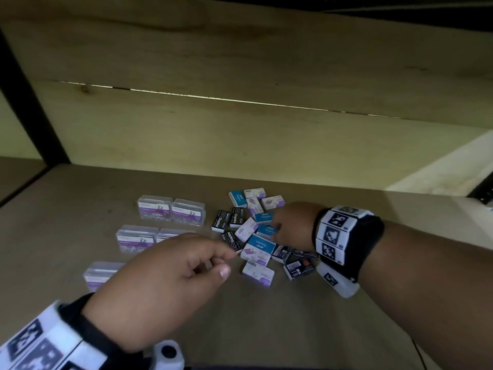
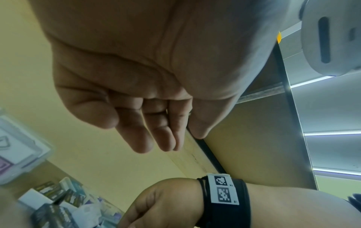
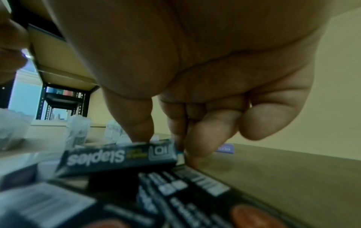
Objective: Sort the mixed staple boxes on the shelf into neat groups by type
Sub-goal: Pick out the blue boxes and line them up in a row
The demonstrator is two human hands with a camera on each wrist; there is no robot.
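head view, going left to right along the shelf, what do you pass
clear plastic paper clip boxes → left hand → black staples boxes → blue staples box, pinched by the right hand → right wrist's marker band

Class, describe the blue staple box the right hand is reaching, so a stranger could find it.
On the wooden shelf, find the jumble of small boxes right of the clear plastic cases. The right hand touches a blue staple box, tilted atop neighbours.
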